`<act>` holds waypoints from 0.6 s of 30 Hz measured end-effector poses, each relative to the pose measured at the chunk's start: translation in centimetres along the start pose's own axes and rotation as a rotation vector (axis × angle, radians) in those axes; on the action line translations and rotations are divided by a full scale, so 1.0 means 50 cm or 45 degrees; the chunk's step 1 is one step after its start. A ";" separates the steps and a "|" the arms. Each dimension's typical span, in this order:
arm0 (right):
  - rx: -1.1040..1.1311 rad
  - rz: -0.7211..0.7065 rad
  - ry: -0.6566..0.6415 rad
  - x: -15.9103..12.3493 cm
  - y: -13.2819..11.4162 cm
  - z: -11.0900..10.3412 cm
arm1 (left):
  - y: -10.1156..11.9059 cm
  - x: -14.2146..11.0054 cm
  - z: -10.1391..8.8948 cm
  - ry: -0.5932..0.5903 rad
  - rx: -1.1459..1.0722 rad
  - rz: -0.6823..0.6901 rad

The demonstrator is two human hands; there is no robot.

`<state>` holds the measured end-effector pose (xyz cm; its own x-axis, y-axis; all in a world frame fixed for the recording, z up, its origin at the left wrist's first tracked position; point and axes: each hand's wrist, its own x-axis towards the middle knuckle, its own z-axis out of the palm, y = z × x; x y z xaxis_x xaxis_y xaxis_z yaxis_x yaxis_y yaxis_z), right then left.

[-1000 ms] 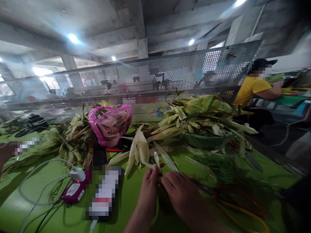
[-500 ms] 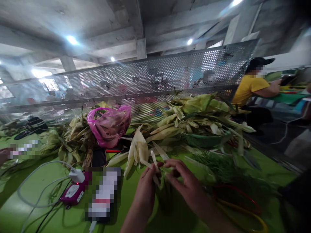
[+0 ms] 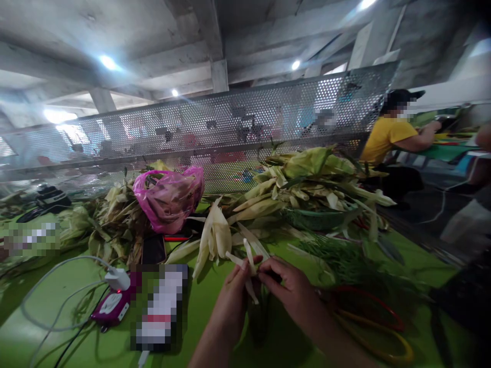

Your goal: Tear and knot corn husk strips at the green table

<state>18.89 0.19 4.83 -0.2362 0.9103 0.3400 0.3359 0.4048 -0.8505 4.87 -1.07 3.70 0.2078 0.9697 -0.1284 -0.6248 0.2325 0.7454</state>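
My left hand (image 3: 232, 300) and my right hand (image 3: 293, 292) meet over the green table (image 3: 46, 306), both pinching a pale strip of corn husk (image 3: 247, 266) whose ends stick up and down between the fingertips. Just beyond them lies a pale husk bundle (image 3: 215, 236). A big heap of green and yellow husks (image 3: 310, 179) fills the table behind.
A pink plastic bag (image 3: 169, 198) sits on dry husks (image 3: 111, 225) at the left. A purple device (image 3: 113, 305) with a white charger and cables lies front left. Red and yellow hoops (image 3: 368, 332) lie right. A perforated metal screen (image 3: 230, 128) backs the table. A person in yellow (image 3: 387, 138) sits far right.
My right hand opened and spread half a second ago, then closed back onto the husk strip. The strip's ends now stick out more between both hands.
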 end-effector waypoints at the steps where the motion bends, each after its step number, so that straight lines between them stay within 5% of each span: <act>1: -0.037 -0.022 0.004 -0.002 -0.003 -0.002 | -0.002 0.001 -0.001 0.032 -0.043 -0.001; 5: -0.118 0.006 0.028 -0.007 -0.011 -0.005 | -0.010 0.008 -0.006 0.138 -0.201 -0.032; 11: -0.083 0.077 0.091 -0.007 -0.006 -0.005 | -0.004 0.011 -0.011 0.095 -0.197 -0.044; 18: 0.071 0.118 0.051 0.001 0.000 -0.022 | 0.006 0.000 -0.006 0.163 0.235 0.039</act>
<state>19.90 0.32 5.28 -0.1694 0.9467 0.2741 0.3033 0.3147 -0.8994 4.45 -0.97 3.72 0.0862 0.9803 -0.1775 -0.4783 0.1970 0.8558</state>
